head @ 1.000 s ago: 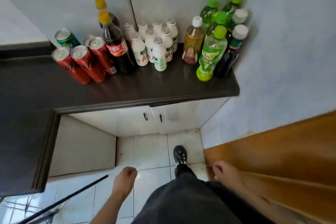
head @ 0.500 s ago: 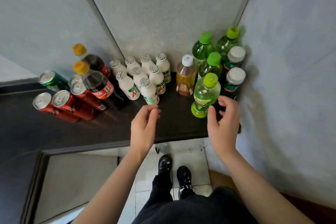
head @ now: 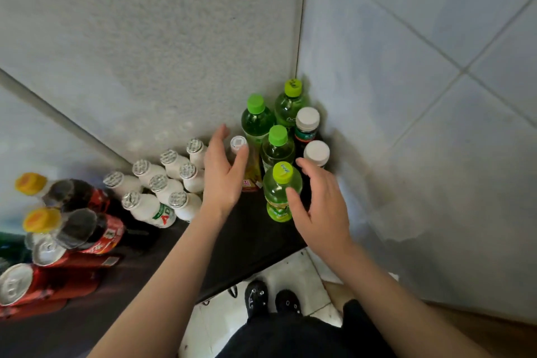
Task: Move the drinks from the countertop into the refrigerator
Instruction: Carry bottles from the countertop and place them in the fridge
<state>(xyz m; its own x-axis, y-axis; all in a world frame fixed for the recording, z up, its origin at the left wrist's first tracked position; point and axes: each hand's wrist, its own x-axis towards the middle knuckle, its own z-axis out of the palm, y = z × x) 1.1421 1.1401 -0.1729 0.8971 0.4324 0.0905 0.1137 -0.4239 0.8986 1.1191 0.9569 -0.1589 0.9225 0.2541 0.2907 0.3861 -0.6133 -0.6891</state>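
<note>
The drinks (head: 255, 122) all stand on the dark counter (head: 244, 241), pushed back against a pale speckled panel (head: 145, 38) and a grey tiled wall (head: 406, 125); no refrigerator is in view, so none looks moved yet. In the head view, the right corner holds clear green plastic bottles with lime caps, the nearest (head: 279, 192) in front, with two dark bottles under white caps (head: 307, 122) against the wall. Just left of them is an amber plastic bottle with a white cap (head: 251, 171). Further left come small white plastic bottles with foil lids (head: 162, 192), then cola bottles with yellow caps (head: 84, 227) and red metal cans (head: 17, 285). The left hand (head: 223, 171) reaches around the amber bottle's neck, its grip spread and holding nothing. The right hand (head: 319, 206) cups the nearest green bottle, thumb at its side and fingers curving behind; the grip has not closed, and I cannot tell whether skin touches plastic. Below, black shoes (head: 255, 296) stand on the white tiled floor (head: 290, 270). The risk is crowding. The bottles are tall, narrow and touching, so fingers pushed behind the green one could tip a dark bottle. The left wrist passes near the white bottles and might knock them over in a row. A loose one-handed hold on smooth plastic may also slip on lifting.
</note>
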